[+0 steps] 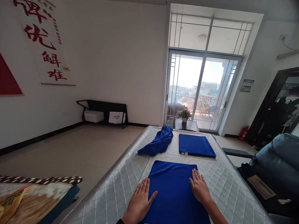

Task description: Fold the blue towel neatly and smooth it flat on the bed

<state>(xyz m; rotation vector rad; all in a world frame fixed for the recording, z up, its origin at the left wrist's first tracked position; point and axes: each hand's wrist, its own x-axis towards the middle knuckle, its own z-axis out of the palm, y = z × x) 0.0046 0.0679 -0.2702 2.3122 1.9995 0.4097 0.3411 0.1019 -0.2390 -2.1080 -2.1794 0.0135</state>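
Both my left hand (pixel 140 199) and right hand (pixel 199 186) lie flat and open, gripping nothing, on the blue cloth (pixel 174 193), which looks soft, light and limp, best pinched at its corners.

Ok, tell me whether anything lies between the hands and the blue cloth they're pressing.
Nothing visible does. The left hand and the right hand both lie flat, directly on the near cloth.

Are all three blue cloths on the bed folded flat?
No: the far-left blue cloth lies crumpled, while the far-right one and the near one lie flat.
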